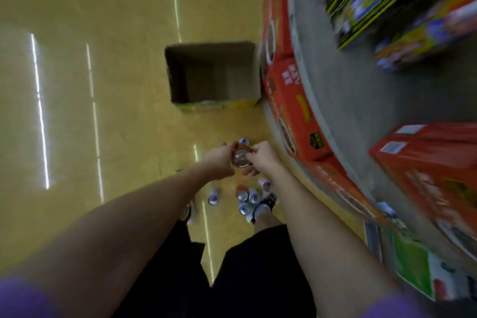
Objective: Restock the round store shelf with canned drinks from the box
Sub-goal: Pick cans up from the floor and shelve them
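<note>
Both my hands hold one orange can [241, 156], seen from its silver top, above the floor. My left hand [219, 161] grips its left side and my right hand [263, 157] grips its right side. Several more cans [247, 197], mostly blue and white with one orange, stand on the floor by my feet. Another blue can [244, 141] shows just beyond my fingers. The open cardboard box [178, 72] sits on the floor farther ahead, and its inside looks dark and bare. The round shelf [343, 100] curves along the right.
Red cartons [291, 100] ring the shelf's base. Blurred yellow and blue packs [366, 0] and red boxes [433, 162] stand on the grey tier. My feet [263, 205] are among the cans. Glossy yellow floor [103, 85] spreads to the left.
</note>
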### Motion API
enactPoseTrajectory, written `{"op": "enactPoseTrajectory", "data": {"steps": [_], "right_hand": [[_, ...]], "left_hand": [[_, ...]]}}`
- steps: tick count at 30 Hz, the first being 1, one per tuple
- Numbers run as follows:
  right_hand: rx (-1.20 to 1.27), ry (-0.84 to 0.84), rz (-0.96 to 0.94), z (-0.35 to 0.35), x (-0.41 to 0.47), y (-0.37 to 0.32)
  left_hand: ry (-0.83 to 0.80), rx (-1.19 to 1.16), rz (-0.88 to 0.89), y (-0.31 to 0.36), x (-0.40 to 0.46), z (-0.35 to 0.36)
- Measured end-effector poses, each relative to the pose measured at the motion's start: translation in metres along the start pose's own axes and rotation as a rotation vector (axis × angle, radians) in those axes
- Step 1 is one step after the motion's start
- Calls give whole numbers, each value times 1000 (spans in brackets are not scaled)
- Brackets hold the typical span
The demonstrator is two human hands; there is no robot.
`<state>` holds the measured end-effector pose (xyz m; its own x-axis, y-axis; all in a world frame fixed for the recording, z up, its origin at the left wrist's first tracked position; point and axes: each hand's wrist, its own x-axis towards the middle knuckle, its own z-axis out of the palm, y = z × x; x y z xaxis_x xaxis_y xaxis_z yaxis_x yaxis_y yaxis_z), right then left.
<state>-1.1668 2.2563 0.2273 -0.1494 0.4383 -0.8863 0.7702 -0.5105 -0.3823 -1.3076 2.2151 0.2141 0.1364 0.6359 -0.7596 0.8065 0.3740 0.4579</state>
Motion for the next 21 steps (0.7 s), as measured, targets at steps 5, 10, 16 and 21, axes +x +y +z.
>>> {"op": "enactPoseTrajectory", "data": {"steps": [5,10,16,21], "right_hand": [[112,91,-108,-54,-102,-79],[149,271,-225,-102,-194,-125],[402,434,-383,-155,-299,-141],[559,631,-580,-179,-368,-125]], "left_hand": [[112,174,292,59,-76,-117],[147,213,549,123,-124,-207],[206,103,735,202,-181,-273],[213,-184,802,265,-231,-300]]}}
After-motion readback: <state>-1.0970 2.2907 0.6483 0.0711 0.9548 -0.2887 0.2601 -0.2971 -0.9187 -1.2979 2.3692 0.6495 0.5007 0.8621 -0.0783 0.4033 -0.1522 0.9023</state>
